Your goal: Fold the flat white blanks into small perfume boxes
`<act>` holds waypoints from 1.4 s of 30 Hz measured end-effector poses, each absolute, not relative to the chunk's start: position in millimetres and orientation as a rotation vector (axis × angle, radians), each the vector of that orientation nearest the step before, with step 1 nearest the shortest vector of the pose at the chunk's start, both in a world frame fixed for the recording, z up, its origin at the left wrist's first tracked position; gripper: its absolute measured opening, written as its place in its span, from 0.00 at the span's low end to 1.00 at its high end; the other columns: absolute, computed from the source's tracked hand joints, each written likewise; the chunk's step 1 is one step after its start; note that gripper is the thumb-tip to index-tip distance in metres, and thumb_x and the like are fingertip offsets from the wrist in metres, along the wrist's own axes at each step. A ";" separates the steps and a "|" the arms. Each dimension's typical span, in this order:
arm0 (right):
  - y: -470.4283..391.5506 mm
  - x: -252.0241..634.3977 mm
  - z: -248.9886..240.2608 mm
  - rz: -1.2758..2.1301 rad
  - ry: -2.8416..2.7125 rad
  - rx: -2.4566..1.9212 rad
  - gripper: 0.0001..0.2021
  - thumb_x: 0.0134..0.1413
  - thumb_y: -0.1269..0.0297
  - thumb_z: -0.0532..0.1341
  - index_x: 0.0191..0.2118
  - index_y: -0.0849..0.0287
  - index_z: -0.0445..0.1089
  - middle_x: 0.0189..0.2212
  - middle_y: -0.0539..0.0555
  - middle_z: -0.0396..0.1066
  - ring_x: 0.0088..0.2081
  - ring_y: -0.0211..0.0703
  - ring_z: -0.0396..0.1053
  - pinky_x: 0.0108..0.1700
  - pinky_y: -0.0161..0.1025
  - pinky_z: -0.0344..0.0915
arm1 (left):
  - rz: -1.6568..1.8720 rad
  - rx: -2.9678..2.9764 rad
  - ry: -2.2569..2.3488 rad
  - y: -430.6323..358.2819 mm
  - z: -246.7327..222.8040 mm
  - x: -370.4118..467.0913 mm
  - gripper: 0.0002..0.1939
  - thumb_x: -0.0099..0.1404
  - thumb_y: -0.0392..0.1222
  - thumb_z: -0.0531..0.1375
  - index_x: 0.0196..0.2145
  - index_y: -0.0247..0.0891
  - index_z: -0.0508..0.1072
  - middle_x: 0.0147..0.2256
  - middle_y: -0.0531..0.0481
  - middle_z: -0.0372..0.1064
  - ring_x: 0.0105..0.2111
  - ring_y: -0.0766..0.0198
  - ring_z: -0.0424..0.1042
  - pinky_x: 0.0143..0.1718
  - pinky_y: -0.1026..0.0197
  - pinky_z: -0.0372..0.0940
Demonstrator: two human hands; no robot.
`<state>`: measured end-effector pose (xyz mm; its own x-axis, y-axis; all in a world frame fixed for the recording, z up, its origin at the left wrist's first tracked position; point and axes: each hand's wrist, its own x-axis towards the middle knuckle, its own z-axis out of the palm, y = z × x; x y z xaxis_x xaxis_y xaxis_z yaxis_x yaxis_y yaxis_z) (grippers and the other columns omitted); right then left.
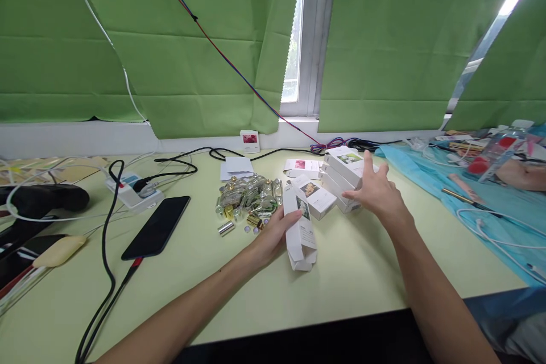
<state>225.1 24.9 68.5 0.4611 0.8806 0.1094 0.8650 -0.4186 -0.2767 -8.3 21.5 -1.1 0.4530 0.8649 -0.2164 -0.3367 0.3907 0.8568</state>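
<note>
My left hand [273, 234] holds a white carton [299, 227] with its near end flaps open, thumb across its front. To the right, my right hand [377, 187] has its fingers spread beside a stack of white boxes [347, 166]; whether its fingertips touch them is unclear. A white box with a tan picture [314, 196] lies between the carton and the stack. Left of the carton is a pile of small glass bottles [251, 193], with gold and silver caps [226, 228] near it. Behind lies a flat white box with a pink picture [302, 166].
At left are a black phone [157, 227] on a cable, a power strip [134, 192] and cords. White papers [236, 167] and a small box [249, 141] are at the back. Blue plastic sheeting [430, 182] with bottles and cables covers the right side.
</note>
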 end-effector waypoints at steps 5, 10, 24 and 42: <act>22.7 240.1 68.7 0.151 -1.487 -2.471 0.67 0.46 0.45 0.71 0.73 0.60 0.18 0.61 0.79 0.62 0.53 0.72 0.74 0.47 0.56 0.71 | 0.853 0.816 0.726 20.4 -3.1 -9.0 0.33 0.49 0.49 0.77 0.50 0.40 0.71 0.37 0.49 0.75 0.35 0.60 0.73 0.36 0.61 0.65; 22.2 250.6 70.1 0.383 -1.440 -2.458 0.72 0.45 0.46 0.73 0.73 0.63 0.14 0.53 0.74 0.72 0.50 0.69 0.76 0.44 0.54 0.75 | 0.868 0.847 0.705 20.8 -5.0 -9.5 0.31 0.50 0.50 0.76 0.48 0.40 0.73 0.38 0.48 0.75 0.36 0.60 0.73 0.37 0.61 0.65; 31.1 261.2 58.8 0.739 -1.202 -2.135 0.76 0.40 0.56 0.78 0.72 0.52 0.11 0.62 0.74 0.64 0.42 0.58 0.79 0.31 0.45 0.80 | 0.876 0.863 0.649 20.2 -4.4 -9.6 0.42 0.50 0.49 0.76 0.61 0.46 0.68 0.41 0.48 0.75 0.34 0.62 0.72 0.35 0.62 0.66; 55.2 260.6 32.2 0.597 -1.411 -2.064 0.72 0.46 0.52 0.74 0.72 0.56 0.10 0.59 0.71 0.70 0.47 0.61 0.78 0.43 0.50 0.77 | 0.846 0.887 0.588 28.7 -7.0 -3.3 0.40 0.57 0.48 0.73 0.64 0.45 0.64 0.44 0.46 0.76 0.39 0.59 0.76 0.40 0.60 0.70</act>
<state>260.6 55.2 32.2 0.3455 0.9372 -0.0467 0.6860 -0.2863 -0.6689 -3.3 28.7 -7.0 0.5462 0.8314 -0.1018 -0.3854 0.3574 0.8507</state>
